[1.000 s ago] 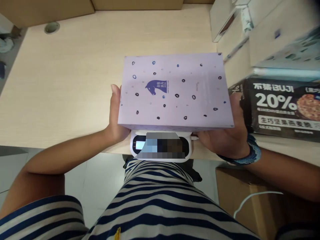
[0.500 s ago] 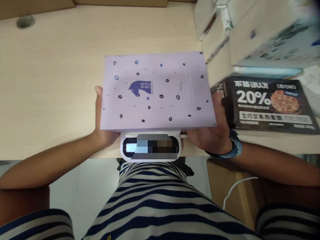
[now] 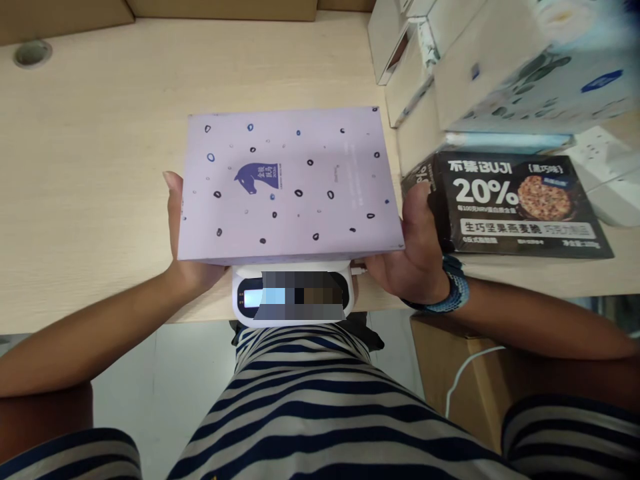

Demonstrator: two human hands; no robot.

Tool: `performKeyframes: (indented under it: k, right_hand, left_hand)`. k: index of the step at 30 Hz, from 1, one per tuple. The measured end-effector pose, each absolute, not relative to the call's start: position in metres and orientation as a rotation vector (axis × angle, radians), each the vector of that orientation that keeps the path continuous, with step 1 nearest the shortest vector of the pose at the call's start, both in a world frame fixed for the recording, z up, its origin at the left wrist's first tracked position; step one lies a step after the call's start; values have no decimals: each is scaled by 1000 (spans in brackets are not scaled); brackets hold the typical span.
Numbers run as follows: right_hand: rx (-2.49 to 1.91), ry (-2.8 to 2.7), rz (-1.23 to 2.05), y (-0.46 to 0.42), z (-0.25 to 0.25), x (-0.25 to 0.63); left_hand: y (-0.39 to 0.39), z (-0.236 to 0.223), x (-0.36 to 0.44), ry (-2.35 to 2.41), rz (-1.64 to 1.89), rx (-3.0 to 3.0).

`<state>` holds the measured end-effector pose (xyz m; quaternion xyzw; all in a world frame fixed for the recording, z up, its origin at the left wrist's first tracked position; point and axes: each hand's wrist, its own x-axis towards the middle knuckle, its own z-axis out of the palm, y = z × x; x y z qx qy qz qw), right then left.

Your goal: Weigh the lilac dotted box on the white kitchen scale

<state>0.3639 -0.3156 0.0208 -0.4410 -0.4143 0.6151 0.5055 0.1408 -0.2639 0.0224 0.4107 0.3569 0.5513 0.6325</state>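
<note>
A lilac cardboard box (image 3: pixel 300 180) with a purple horse-head print and small ring marks is between my two hands, over a white digital scale (image 3: pixel 243 319). My left hand (image 3: pixel 187 253) grips its left side, thumb up along the edge. On the opposite side, my right hand (image 3: pixel 413 260) holds the box, with the thumb raised by its right edge. Most of my fingers are hidden beneath the box. The scale's display is lit, and part of its front is blurred out. Whether the box rests on the scale's platform I cannot tell.
To the right lies a black snack box (image 3: pixel 525 207), close by my right hand. White boxes and a floral-printed pack (image 3: pixel 530 87) are stacked behind it. A power strip (image 3: pixel 600 160) is at the far right. Cardboard boxes (image 3: pixel 225 9) line the back of the wooden desk (image 3: pixel 100 147).
The view has shifted, so the box, scale and both hands appear slightly farther left. Both hands keep their hold on the box.
</note>
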Motion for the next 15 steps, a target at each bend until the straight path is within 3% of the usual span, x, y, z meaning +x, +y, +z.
performKeyframes:
  k: [15]
  right_hand:
    - [-1150,-1058,1549,-314,22,362]
  left_hand:
    - [-270,27,138,936,1248,659]
